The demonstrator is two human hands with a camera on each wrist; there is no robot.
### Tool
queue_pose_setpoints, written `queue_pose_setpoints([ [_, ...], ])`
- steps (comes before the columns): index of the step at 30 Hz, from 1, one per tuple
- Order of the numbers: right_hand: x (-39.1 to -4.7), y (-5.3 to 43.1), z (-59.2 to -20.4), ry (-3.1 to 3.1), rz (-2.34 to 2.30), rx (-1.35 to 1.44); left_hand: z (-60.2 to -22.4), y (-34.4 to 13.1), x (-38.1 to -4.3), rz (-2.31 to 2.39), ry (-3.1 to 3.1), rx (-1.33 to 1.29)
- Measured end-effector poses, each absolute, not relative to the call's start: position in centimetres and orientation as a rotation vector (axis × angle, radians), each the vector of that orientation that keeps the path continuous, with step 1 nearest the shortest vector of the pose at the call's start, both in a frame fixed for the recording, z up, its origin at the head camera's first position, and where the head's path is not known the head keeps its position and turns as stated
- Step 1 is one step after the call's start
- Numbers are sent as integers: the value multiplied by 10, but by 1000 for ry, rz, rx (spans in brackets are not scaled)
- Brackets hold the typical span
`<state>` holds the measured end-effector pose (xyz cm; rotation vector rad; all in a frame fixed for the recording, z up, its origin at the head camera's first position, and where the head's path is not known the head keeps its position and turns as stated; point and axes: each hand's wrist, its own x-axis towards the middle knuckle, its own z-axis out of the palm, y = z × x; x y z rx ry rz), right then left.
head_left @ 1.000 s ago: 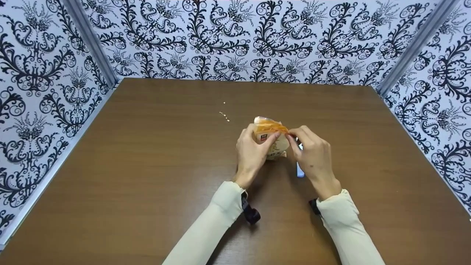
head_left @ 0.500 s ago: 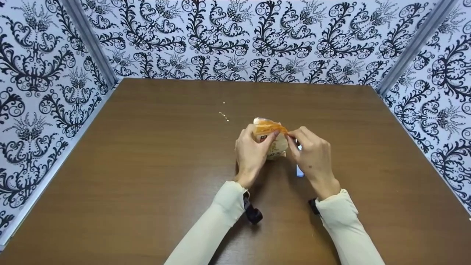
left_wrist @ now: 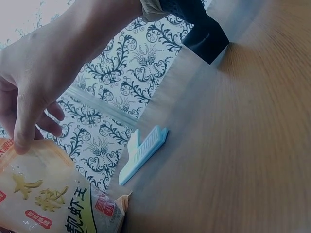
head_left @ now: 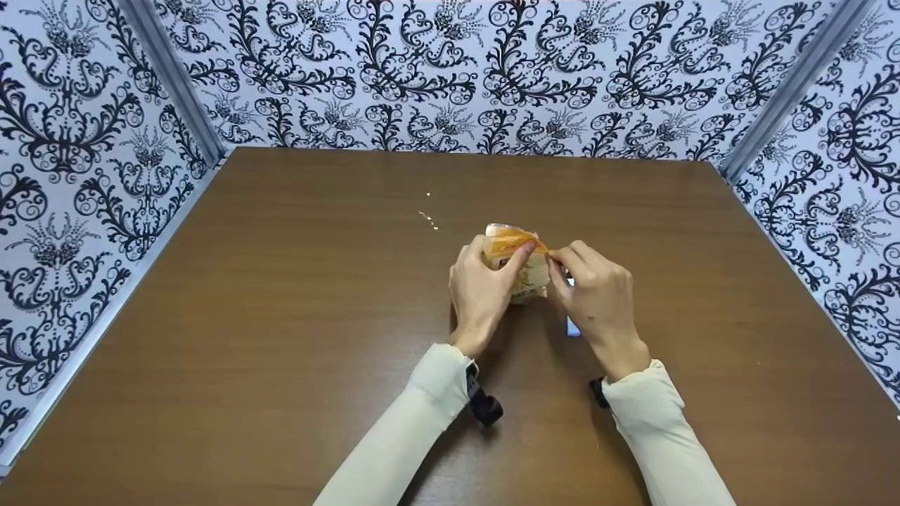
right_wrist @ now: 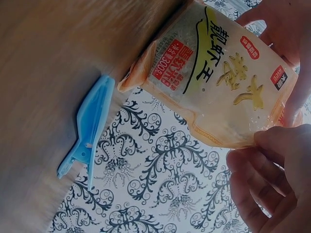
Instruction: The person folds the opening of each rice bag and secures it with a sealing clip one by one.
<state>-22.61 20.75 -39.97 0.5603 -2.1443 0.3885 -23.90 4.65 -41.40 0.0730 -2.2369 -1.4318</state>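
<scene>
A cream plastic food bag (head_left: 529,280) with an orange top band and printed lettering stands on the table between both hands. My left hand (head_left: 480,292) grips its upper left part, the thumb lying across the front. At the top right corner my right hand (head_left: 598,299) pinches the bag's edge between thumb and fingertips. In the right wrist view the bag (right_wrist: 218,77) shows red labels and gold characters, and the right hand (right_wrist: 277,174) holds its rim. A light blue bag clip (right_wrist: 92,126) lies on the table beside the bag, partly hidden by the right hand in the head view.
Several pale crumbs (head_left: 429,221) lie on the brown wooden table (head_left: 281,316), beyond the bag to the left. Patterned walls (head_left: 450,70) border the table at the back and sides. A black wrist device (head_left: 485,407) hangs under the left sleeve.
The red label on the bag's front, visible before, is now mostly covered by my left thumb. The orange band looks more creased. Both hands otherwise stay nearly where they were.
</scene>
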Motion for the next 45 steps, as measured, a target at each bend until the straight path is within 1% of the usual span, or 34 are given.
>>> queue_pose_setpoints([
  [11, -225, 207, -399, -2193, 475, 517, -413, 45, -239, -1484, -2247, 54],
  [17, -226, 205, -398, -2212, 685, 486, -412, 44, -238, -1488, -2235, 43],
  [25, -229, 199, -398, -2177, 1001, 533, -412, 43, -239, -1526, -2205, 29],
  [29, -229, 197, -399, -2173, 1121, 529, -411, 44, -239, -1690, -2114, -30],
  [33, -229, 197, -400, -2167, 1250, 502, -409, 45, -240, -1959, -1947, -117],
  [37, -229, 197, -401, -2166, 1348, 465, -408, 47, -243, -2136, -1805, -133],
  [45, -229, 194, -400, -2176, 1430, 415, -405, 47, -243, -2242, -1727, -154],
])
